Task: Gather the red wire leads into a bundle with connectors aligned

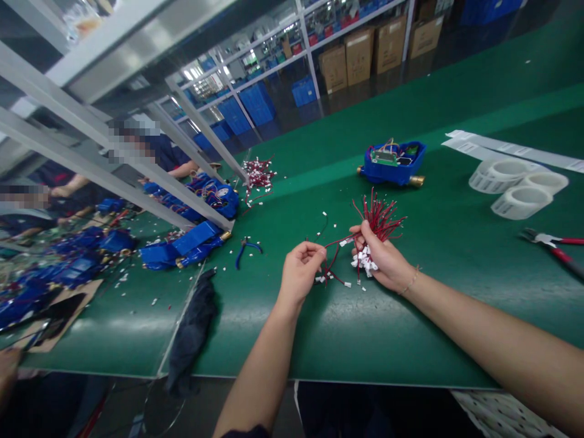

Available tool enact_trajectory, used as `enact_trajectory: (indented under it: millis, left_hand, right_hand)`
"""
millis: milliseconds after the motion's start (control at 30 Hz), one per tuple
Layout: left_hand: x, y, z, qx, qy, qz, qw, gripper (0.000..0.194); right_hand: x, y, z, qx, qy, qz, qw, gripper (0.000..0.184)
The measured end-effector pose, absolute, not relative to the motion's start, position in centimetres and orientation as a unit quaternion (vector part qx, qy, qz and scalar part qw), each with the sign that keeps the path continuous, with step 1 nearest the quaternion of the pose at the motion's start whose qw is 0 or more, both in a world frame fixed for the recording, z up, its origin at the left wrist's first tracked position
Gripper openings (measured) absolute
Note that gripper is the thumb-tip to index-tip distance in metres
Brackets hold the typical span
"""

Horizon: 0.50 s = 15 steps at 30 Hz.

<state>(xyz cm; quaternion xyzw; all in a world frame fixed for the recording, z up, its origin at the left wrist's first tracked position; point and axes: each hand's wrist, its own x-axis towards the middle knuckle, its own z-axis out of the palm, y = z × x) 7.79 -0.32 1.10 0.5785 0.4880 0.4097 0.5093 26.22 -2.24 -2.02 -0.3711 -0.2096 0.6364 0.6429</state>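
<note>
My right hand (382, 258) is closed round a bundle of short red wires (379, 219) with white connectors at their lower ends. My left hand (301, 271) pinches the end of one red wire (335, 243) that runs across to the bundle. Both hands hover just above the green table mat (433, 292). A few loose wires and white connectors (340, 281) lie on the mat beneath and between my hands.
A blue meter housing (395, 163) with a circuit board stands behind my hands. Rolls of white labels (517, 185) and red-handled pliers (554, 246) lie at right. Blue-handled cutters (246, 248), a dark cloth (194, 331), more blue housings (182, 246) and another wire pile (258, 175) lie left. Other people work at far left.
</note>
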Motion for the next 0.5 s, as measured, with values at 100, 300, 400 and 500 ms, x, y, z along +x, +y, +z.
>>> enact_trajectory:
  millis: [100,300,400,500]
  left_hand:
    - [7.1,0.0,1.3,0.558,0.5,0.488,0.447,0.019]
    - [8.6,-0.5,1.5,0.526,0.479,0.604,0.359,0.021]
    - [10.7,-1.4,1.0,0.616,0.463,0.553,0.318,0.017]
    - [12.2,-2.1,0.5,0.684,0.463,0.478,0.298,0.014]
  right_hand:
    - [26.9,-1.9,-2.0,-0.368,-0.186,0.635,0.653,0.049]
    - [26.9,-1.8,-1.9,-0.373,-0.171,0.651,0.639,0.049]
    - [25.9,-2.4,-1.7,-0.374,-0.189,0.667,0.616,0.051]
    - [25.5,-3.0,-1.5,-0.373,-0.204,0.67,0.609,0.05]
